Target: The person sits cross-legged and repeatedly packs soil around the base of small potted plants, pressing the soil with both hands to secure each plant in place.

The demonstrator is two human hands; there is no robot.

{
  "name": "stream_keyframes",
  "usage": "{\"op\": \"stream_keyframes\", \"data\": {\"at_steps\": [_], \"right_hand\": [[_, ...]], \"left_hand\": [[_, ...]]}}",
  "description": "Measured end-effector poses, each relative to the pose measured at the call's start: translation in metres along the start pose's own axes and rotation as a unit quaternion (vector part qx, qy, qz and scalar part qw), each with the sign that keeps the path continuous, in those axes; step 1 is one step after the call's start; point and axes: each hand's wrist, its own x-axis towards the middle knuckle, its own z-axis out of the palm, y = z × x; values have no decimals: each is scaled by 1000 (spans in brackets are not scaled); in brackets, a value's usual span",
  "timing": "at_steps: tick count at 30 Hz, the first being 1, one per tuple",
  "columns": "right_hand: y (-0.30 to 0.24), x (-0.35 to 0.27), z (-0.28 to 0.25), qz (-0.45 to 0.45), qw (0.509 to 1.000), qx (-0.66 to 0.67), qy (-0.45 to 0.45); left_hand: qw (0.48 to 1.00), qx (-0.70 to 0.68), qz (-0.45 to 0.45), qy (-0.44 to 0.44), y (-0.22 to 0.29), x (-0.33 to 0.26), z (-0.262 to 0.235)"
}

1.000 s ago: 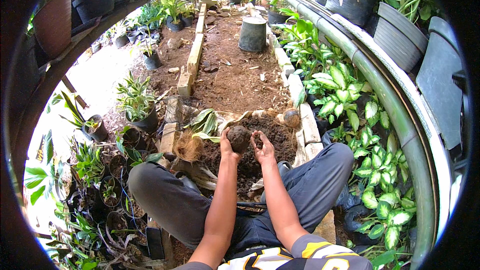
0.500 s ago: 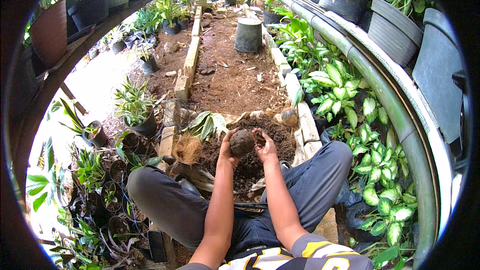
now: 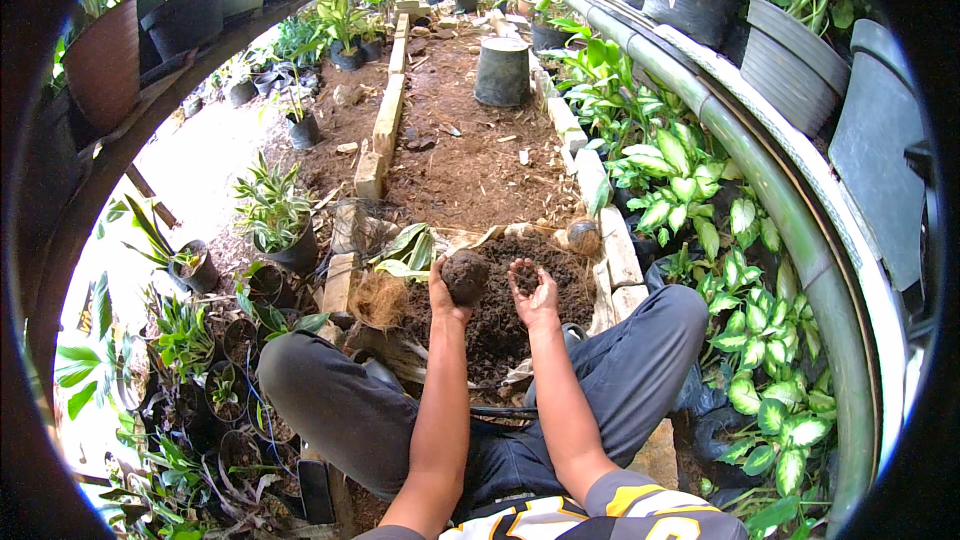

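Our left hand (image 3: 440, 292) cups 1 round brown clump (image 3: 466, 278), fingers curled against it; at its 3 o'clock, our right hand (image 3: 537, 302) faces palm-up, fingers slightly spread.

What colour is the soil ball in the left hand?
Dark brown; the soil ball shows best in the head view.

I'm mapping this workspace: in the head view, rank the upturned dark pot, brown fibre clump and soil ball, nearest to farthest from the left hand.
1. Soil ball: in the left hand.
2. Brown fibre clump: to that hand's left.
3. Upturned dark pot: far ahead, slightly right.
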Motion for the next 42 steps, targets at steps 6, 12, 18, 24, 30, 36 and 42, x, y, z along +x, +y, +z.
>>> {"op": "stream_keyframes", "data": {"at_steps": [6,12,18,24,30,36,42], "right_hand": [[19,-11,15,-18,997,-71,29],[36,-8,3,-25,988,-137,66],[51,-17,15,-62,934,-257,238],[48,-52,52,-55,911,-350,210],[50,-70,83,-104,928,-346,91],[25,-79,99,-128,920,-371,-16],[8,-71,93,-253,822,-510,-5]], "left_hand": [[997,27,51,48,-10,2,0],[982,87,152,69,-31,2,0],[897,282,333,70,-55,-10,7],[917,261,299,35,-71,-9,6],[978,68,170,103,-66,-5,15],[996,-84,-20,38,-45,-11,37],[993,-87,-69,43,-44,-11,41]]}}
